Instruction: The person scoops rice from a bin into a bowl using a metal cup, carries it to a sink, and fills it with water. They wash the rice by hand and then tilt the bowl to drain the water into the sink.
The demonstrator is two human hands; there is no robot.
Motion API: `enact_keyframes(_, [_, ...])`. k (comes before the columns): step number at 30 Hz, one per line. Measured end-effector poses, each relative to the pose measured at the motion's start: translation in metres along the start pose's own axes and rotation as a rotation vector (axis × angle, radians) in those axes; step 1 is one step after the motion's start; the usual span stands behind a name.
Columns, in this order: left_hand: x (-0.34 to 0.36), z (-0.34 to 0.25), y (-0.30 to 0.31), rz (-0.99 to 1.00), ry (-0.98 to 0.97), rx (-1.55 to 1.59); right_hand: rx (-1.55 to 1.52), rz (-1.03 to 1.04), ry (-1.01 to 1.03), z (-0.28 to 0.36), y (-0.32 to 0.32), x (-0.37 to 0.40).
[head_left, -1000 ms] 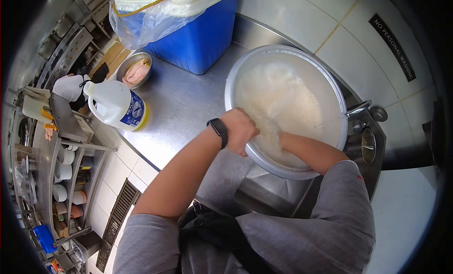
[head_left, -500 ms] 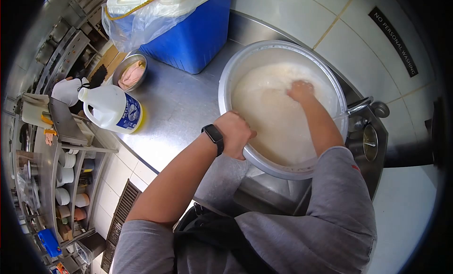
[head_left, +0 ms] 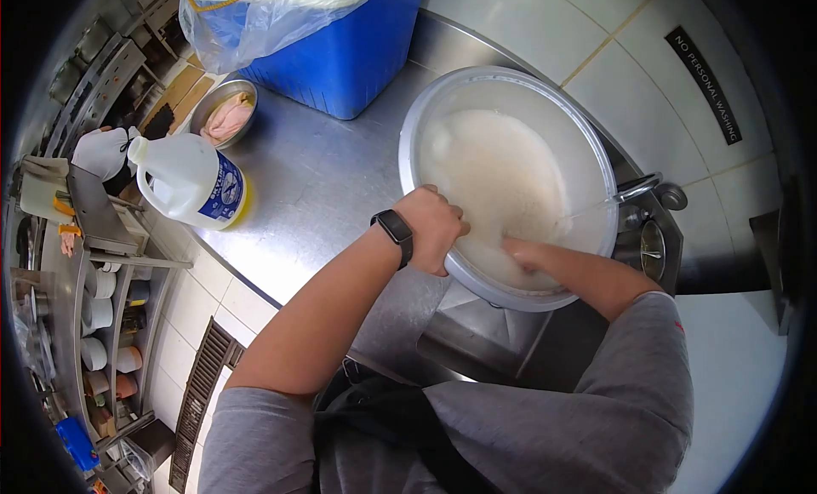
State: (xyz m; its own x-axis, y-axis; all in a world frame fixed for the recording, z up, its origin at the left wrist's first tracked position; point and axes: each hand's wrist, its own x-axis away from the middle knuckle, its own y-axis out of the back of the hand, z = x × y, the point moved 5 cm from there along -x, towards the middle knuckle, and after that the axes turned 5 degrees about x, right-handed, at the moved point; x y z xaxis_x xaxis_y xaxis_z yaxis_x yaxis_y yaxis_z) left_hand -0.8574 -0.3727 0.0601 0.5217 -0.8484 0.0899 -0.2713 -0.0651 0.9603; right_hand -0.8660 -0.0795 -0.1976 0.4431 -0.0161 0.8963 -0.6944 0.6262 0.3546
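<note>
Nearest, my left forearm bent inward, left hand (head_left: 434,228) clamped over the near rim of the metal basin (head_left: 545,98), right hand (head_left: 521,254) sunk in white rice (head_left: 498,175) and cloudy water (head_left: 442,145), its grip I cannot tell, basin over the sink (head_left: 477,345), beside the steel counter (head_left: 323,188).

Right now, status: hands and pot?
Left hand clamped on pot rim. Right hand in cloudy rice water, grip hidden. Tap close by rim.
</note>
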Motion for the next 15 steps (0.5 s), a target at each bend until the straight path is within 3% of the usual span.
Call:
enact_keyframes(1, [0.001,-0.001,0.004,0.005,0.011,0.02,0.002,-0.054,0.109,0.042,-0.021,0.026])
enact_keyframes(3, [0.0,0.0,0.003,0.015,0.03,0.04,0.405,-0.649,0.558,0.007,-0.033,-0.119])
enact_keyframes(5, [0.0,0.001,0.0,0.012,0.008,0.042,0.529,-0.144,0.477,0.154,-0.031,-0.015])
enact_keyframes(7, [0.001,0.001,-0.001,-0.002,0.022,0.046,1.085,-0.171,0.4,0.207,-0.013,0.041])
enact_keyframes(9, [0.001,0.002,0.0,-0.015,0.039,0.052,1.018,-0.437,0.348,0.181,0.036,-0.093])
enact_keyframes(11, [-0.001,0.001,-0.001,0.022,0.02,0.008,1.003,-0.467,0.374,0.204,0.062,-0.035])
enact_keyframes(15, [-0.001,0.001,-0.001,0.035,0.036,0.0,0.948,-0.616,0.16,0.157,0.135,-0.044])
